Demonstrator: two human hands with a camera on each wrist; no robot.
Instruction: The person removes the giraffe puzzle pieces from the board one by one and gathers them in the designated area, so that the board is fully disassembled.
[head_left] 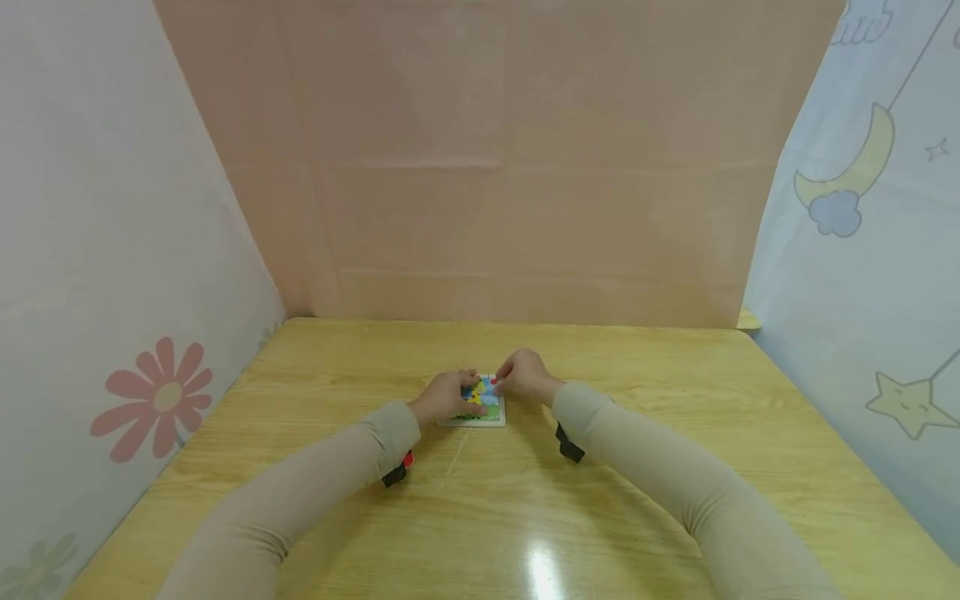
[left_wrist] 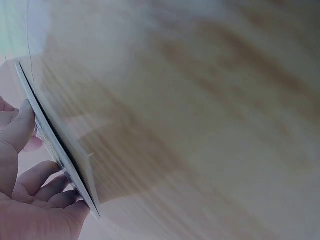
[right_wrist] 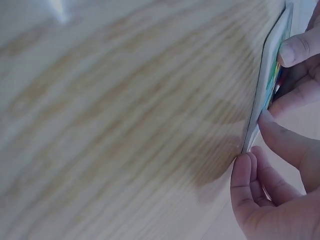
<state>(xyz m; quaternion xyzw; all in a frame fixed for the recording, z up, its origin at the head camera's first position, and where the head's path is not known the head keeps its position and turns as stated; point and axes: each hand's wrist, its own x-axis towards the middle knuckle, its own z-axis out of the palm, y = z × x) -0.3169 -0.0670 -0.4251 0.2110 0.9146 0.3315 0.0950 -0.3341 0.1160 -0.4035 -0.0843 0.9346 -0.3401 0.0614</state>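
A thin puzzle board (head_left: pixel 492 422) with a pale rim lies on the table, its picture yellow, blue and green. My left hand (head_left: pixel 444 397) holds it from the left, thumb on the picture. In the left wrist view, the other curled fingers (left_wrist: pixel 52 187) of that hand meet the board's edge. At the right border, my right hand (head_left: pixel 528 377) pinches the board's edge, as its thumb (right_wrist: pixel 280 135) and bent fingers show in the right wrist view. A small red patch shows beside the right fingertips. Both hands cover much of the picture.
The wooden table (head_left: pixel 645 367) reaches back to a brown sheet (head_left: pixel 510 167). Pale printed curtains (head_left: pixel 112 208) flank both sides. Dark straps or mounts (head_left: pixel 570 444) hang at the wrists. A light reflection shines on the table's front.
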